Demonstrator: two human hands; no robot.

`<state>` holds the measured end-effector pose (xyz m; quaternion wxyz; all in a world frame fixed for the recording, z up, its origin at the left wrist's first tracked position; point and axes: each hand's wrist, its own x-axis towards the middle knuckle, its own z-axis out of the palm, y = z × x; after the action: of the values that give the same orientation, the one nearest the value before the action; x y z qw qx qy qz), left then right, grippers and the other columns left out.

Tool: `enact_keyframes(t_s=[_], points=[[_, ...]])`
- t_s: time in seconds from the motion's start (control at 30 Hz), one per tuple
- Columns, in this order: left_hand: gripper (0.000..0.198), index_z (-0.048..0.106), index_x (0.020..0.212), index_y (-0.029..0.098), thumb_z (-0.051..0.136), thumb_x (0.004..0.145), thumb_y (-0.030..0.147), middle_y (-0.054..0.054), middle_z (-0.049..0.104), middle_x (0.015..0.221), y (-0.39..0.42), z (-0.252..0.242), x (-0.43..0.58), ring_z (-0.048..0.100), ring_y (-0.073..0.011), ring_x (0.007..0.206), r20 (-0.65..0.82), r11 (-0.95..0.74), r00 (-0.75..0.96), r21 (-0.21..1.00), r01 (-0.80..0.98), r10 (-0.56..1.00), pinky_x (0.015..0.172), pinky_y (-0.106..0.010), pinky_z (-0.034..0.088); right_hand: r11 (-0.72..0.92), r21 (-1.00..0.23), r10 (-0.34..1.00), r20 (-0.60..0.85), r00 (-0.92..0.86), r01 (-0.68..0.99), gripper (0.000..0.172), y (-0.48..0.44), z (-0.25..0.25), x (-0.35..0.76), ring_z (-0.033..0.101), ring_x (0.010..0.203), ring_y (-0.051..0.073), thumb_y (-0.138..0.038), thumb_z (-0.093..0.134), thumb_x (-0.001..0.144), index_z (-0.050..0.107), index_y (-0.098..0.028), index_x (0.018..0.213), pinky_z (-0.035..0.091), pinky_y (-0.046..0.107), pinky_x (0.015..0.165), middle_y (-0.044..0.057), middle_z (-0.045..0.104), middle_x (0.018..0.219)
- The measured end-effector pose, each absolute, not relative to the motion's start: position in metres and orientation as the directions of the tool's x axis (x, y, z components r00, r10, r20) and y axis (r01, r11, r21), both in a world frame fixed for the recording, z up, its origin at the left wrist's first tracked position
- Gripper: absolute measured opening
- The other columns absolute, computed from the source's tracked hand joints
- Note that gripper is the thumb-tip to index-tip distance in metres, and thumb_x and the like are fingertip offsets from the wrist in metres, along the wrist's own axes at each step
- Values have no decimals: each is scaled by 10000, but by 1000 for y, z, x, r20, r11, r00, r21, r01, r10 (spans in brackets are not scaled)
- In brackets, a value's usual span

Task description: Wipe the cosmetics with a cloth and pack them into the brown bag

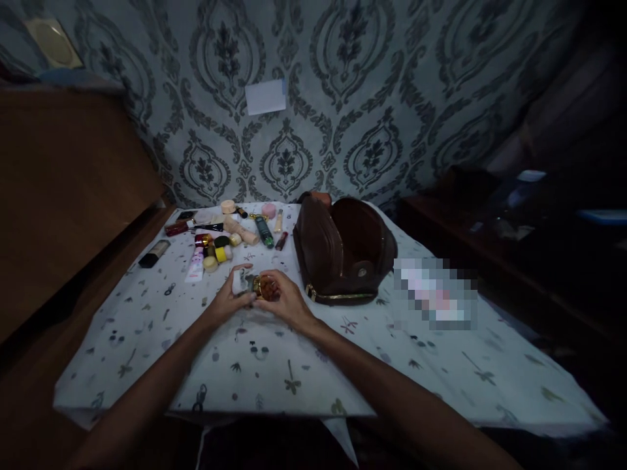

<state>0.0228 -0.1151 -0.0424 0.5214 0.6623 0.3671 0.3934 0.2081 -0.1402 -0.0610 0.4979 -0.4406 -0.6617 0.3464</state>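
Both my hands meet over the middle of a table covered with a white patterned cloth [274,372]. My left hand [230,297] is closed around a small white cloth or tissue [240,281]. My right hand [287,300] grips a small round amber jar with a gold rim [267,287]. The two hands touch at the jar. An open brown leather bag [343,251] stands just to the right of my hands, its mouth facing up.
Several cosmetics lie behind my hands: tubes, small jars, lipsticks, a green bottle [264,232], a dark bottle [153,253]. A wooden cabinet [63,196] stands at the left. A dark low table [490,261] is at the right. Patterned wallpaper with a white card [265,96] is behind.
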Motion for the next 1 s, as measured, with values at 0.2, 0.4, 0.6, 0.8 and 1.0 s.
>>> enact_keyframes(t_s=[0.2, 0.4, 0.6, 0.8, 1.0], points=[[483, 578, 1153, 194, 561, 853, 571, -41, 642, 1028, -117, -39, 25, 613, -215, 973, 200, -282, 314, 928, 242, 928, 898, -331, 484, 449, -823, 893, 398, -209, 347, 604, -147, -57, 206, 595, 1026, 223, -327, 860, 655, 576, -210, 1175, 484, 354, 884, 60, 613, 1107], [565, 619, 1060, 173, 539, 814, 676, -33, 659, 890, -114, -44, 28, 642, -239, 881, 112, -161, 198, 954, 253, 974, 824, -346, 517, 422, -790, 904, 330, -272, 445, 678, -156, -52, 203, 593, 1044, 224, -378, 875, 641, 554, -238, 1222, 483, 354, 914, 45, 587, 1114], [643, 656, 980, 150, 593, 722, 736, -53, 689, 869, -116, -36, 31, 659, -257, 858, 104, -146, 162, 952, 268, 981, 816, -356, 536, 452, -733, 888, 311, -339, 509, 697, -158, -52, 205, 582, 1040, 234, -453, 846, 672, 528, -250, 1258, 485, 367, 916, 55, 561, 1125], [728, 675, 950, 131, 659, 606, 773, -88, 726, 888, -120, -25, 34, 687, -297, 871, 55, -86, 115, 956, 281, 992, 792, -373, 565, 528, -666, 841, 325, -433, 526, 688, -158, -56, 208, 584, 967, 209, -529, 764, 744, 502, -251, 1316, 491, 333, 848, 67, 538, 1133], [630, 685, 937, 166, 590, 690, 738, -85, 741, 897, -114, -38, 24, 688, -305, 931, 78, -105, 89, 927, 359, 993, 866, -408, 555, 545, -685, 833, 374, -409, 484, 704, -159, -57, 206, 578, 979, 202, -521, 785, 722, 505, -273, 1318, 489, 330, 875, 51, 549, 1127]])
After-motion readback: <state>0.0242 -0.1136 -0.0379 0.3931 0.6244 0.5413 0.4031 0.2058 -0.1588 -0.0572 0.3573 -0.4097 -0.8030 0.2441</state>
